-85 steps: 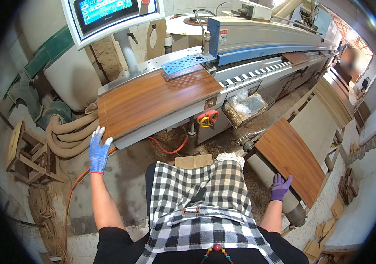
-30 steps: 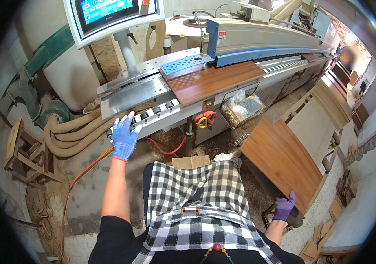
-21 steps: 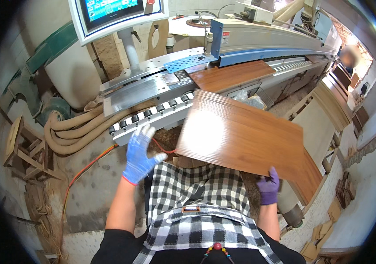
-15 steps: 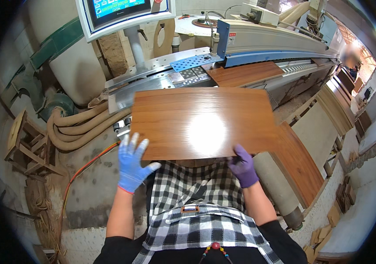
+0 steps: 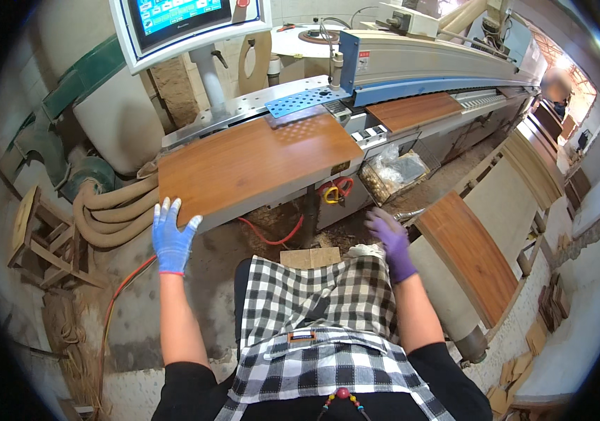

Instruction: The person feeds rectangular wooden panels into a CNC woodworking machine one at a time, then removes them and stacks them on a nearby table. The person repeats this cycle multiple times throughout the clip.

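Observation:
A brown wood-grain board [image 5: 247, 172] lies on the infeed end of a long machine, under a blue perforated plate [image 5: 296, 99]. My left hand [image 5: 172, 235], in a blue glove, has its fingers spread at the board's near left corner, touching it. My right hand [image 5: 391, 242], in a purple glove, hangs in the air below the machine's front, fingers apart, slightly blurred. Right of it, another board [image 5: 467, 256] rests on a stack beside a grey roller [image 5: 440, 295]. Farther along the machine lies a third board [image 5: 412, 109].
A control screen [image 5: 184, 21] stands at upper left. Thick hoses [image 5: 103, 217] and a wooden stool [image 5: 43, 245] are at left. A wire basket [image 5: 394, 175] with plastic bags and red scissors [image 5: 336, 189] hang on the machine's front. A person [image 5: 556, 91] stands at the far right.
A board was lifted from the right and swung left onto the infeed table. The previous board moved right along the machine. My right hand released the newly placed board and moved up.

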### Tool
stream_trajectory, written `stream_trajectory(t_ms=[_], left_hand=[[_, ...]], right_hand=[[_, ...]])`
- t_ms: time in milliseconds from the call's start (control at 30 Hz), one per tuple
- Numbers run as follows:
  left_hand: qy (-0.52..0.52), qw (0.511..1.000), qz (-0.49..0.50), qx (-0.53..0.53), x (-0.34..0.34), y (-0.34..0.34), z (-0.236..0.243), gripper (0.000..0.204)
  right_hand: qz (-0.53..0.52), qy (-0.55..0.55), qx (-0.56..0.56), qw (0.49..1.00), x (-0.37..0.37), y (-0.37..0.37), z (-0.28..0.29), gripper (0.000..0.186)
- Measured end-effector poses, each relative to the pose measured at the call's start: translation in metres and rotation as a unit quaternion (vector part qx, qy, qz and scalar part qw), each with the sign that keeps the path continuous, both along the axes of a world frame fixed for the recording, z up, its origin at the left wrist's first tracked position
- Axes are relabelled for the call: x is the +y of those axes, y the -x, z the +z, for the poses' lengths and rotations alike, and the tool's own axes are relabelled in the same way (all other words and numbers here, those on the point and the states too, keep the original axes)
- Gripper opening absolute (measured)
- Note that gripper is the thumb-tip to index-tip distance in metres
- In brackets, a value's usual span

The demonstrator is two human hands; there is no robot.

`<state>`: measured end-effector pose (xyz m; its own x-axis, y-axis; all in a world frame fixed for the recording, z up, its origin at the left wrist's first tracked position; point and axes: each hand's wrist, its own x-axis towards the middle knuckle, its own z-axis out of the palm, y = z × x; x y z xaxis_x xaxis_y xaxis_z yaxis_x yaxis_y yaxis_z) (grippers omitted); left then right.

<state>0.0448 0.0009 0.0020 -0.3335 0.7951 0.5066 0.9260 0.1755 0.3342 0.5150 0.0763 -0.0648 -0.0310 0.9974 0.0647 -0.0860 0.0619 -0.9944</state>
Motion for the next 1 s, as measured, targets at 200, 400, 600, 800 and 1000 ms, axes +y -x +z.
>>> stream_trajectory(t_ms=[200,400,600,800,1000], left_hand=[[-0.006,1.0,-0.004,0.002,0.034,-0.008,-0.001,0.067],[-0.006,1.0,0.0,0.018,0.032,0.002,-0.006,0.067],[0.004,1.0,0.001,0.005,0.034,-0.003,-0.005,0.066],[0.001,1.0,0.002,0.002,0.034,-0.006,-0.002,0.067],[0.019,1.0,-0.013,-0.002,0.029,0.002,0.0,0.066]], right_hand=[[-0.261,0.159,-0.377,0.874,-0.061,-0.247,-0.092,0.05],[-0.324,0.295,0.393,0.808,-0.105,-0.257,-0.104,0.087],[-0.256,0.327,0.303,0.858,-0.112,-0.292,-0.131,0.091],[-0.378,0.169,0.374,0.83,-0.138,-0.248,-0.151,0.084],[-0.448,0.075,0.46,0.763,-0.143,-0.224,-0.158,0.083]])
